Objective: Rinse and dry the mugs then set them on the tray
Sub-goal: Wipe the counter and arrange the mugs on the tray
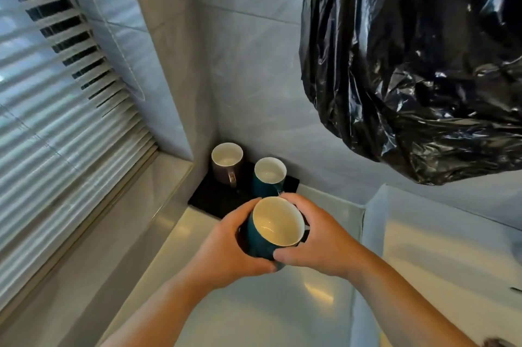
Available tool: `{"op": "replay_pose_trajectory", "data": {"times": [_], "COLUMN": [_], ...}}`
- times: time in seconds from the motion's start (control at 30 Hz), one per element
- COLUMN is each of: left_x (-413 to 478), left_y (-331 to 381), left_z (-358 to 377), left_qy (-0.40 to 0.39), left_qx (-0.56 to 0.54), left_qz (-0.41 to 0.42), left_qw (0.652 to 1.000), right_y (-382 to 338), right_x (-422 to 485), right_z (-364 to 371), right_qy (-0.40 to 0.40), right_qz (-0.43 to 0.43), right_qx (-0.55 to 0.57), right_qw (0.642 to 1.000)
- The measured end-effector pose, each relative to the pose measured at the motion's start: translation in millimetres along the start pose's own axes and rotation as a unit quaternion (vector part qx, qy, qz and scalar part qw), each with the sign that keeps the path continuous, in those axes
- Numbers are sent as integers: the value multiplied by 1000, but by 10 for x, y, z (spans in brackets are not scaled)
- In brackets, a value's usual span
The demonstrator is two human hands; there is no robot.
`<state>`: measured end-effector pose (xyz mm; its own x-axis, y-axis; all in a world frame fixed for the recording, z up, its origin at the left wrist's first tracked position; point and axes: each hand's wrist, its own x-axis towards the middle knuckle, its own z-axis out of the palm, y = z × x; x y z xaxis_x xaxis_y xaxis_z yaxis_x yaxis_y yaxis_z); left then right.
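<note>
Gripping a teal mug [275, 222] with both hands. Left hand [226, 245] cupped round its left wall and underside, fingers curled. Right hand [319, 239] wrapped round the right wall, thumb laid across the near side low down.

Held over the pale, glossy desk [254, 304], just in front of the near edge of a black tray [210, 201] tucked into the desk's far corner. Standing upright and apart on the tray: a grey mug [226, 163] at its far left corner, handle turned towards the near edge, and a second teal mug [268, 177] to the right of it.

Along the desk's left edge, a stone sill below slatted window blinds [56, 92]. Behind the far edge, a pale tiled wall [248, 64]. Hanging above the desk's right side, a crumpled black plastic bag [409, 64].

Held mouth up with the cream inside showing, long axis near upright, leaning slightly so the rim tips right. Handle hidden under the hands.
</note>
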<state>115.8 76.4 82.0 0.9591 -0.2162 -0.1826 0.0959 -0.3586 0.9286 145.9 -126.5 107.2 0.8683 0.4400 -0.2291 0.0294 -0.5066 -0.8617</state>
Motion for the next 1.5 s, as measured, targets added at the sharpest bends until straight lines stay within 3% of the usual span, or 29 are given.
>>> {"op": "replay_pose_trajectory", "data": {"times": [0.1,0.27,0.4,0.57,0.83,1.17,1.37,1.5], "left_x": [188,692,1019,1172,1331,1326,1194,1060], "left_y": [-283,-619,-698,-806,-887,-1043,-1037,-1053], "left_z": [-220,-431,-427,-404,-423,-541,-525,-466], "left_qy": [-19,205,266,250,170,191,244,164], "left_qx": [-27,-53,-48,-17,-105,-68,-175,-251], "left_qz": [-55,-109,-157,-136,-144,-128,-182,-219], "left_qw": [998,971,950,958,969,971,936,929], "right_y": [142,353,424,498,567,578,526,492], "right_x": [173,506,707,848,997,1179,1319,1369], "right_z": [150,476,739,891,1003,1222,1305,1308], "right_qy": [68,184,226,245,248,270,295,298], "right_qz": [18,44,54,78,88,109,132,138], "right_qx": [7,34,4,-4,-23,-46,-42,-60], "right_qw": [998,981,973,966,965,955,945,943]}}
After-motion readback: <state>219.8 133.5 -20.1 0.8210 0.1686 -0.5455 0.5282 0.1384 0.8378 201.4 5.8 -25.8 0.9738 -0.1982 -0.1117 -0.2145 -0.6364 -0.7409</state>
